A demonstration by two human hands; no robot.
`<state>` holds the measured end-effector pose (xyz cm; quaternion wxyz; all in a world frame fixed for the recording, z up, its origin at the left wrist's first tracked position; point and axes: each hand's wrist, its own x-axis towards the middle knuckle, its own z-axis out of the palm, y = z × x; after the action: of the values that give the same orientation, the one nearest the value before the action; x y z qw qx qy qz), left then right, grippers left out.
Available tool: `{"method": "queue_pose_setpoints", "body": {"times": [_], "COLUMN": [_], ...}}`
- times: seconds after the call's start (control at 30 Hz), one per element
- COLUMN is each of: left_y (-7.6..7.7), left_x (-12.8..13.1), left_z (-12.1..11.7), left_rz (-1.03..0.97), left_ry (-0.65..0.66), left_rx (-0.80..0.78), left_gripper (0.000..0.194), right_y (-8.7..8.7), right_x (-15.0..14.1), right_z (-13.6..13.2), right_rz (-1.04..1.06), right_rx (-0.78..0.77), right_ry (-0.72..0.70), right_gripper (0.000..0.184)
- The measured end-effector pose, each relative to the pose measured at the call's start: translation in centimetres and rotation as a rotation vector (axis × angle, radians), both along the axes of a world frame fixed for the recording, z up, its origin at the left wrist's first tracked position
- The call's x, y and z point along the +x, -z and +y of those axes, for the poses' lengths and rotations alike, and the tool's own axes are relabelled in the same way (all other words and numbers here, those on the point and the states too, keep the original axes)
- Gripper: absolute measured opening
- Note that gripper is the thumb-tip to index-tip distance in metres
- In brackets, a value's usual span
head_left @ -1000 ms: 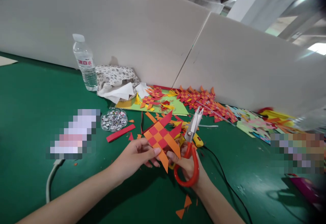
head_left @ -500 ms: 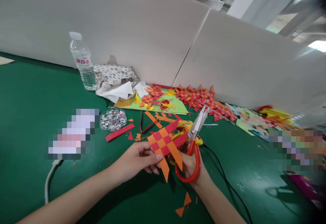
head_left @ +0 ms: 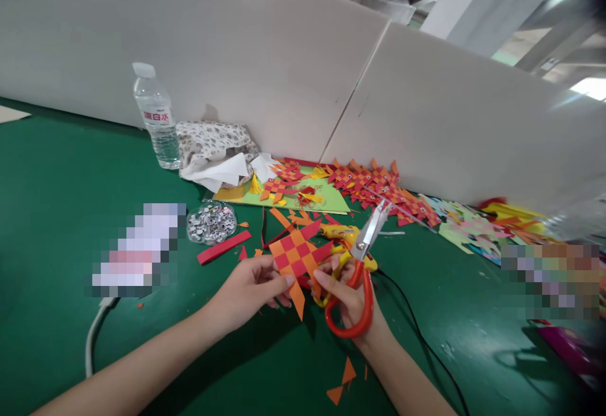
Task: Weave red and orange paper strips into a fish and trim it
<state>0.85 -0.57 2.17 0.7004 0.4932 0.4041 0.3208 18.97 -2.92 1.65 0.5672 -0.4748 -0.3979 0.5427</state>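
My left hand point(head_left: 250, 290) pinches a woven red-and-orange paper piece point(head_left: 297, 258) by its lower left edge, above the green table point(head_left: 57, 214). My right hand point(head_left: 348, 299) grips red-handled scissors point(head_left: 357, 280), fingers through the loops, blades pointing up and to the right, nearly together. The right forefinger reaches toward the paper piece's lower right edge. An orange strip end hangs down between both hands. Under the scissors lies a yellow glue gun point(head_left: 343, 236) with a black cord point(head_left: 416, 327).
Orange paper scraps point(head_left: 341, 383) lie near my right wrist. A red strip point(head_left: 223, 247), a dish of googly eyes point(head_left: 211, 223), a water bottle point(head_left: 157, 116), a patterned cloth point(head_left: 213, 144) and rows of finished woven pieces point(head_left: 379, 189) sit along the white partition point(head_left: 284, 62). A white cable point(head_left: 95, 334) runs at left.
The woven piece has turned and dropped slightly in my left hand. My right hand shifted the scissors a little right, and its forefinger now reaches toward the paper.
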Motion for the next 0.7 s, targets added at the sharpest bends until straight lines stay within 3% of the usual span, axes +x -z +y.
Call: {"method": "queue_pose_setpoints", "body": {"times": [0.2,0.5,0.7], "left_y": [0.1,-0.9,-0.9], "left_x": [0.0,-0.8,-1.0], "left_z": [0.0,0.8,0.9], "left_rz": [-0.006,-0.009,0.011], "left_ry": [-0.01,-0.265,-0.264], "left_rx": [0.026,0.028,0.016], "left_gripper": [0.018,0.024,0.02], "right_y": [0.5,0.7,0.1], "right_x": [0.3,0.4,0.2], "right_z": [-0.1,-0.1,-0.1], "right_rz": [-0.082,-0.137,-0.087], "right_rx": [0.041,0.031,0.024], "right_ry": [0.023,0.015,0.045], "right_gripper": [0.035,0.035,0.037]}}
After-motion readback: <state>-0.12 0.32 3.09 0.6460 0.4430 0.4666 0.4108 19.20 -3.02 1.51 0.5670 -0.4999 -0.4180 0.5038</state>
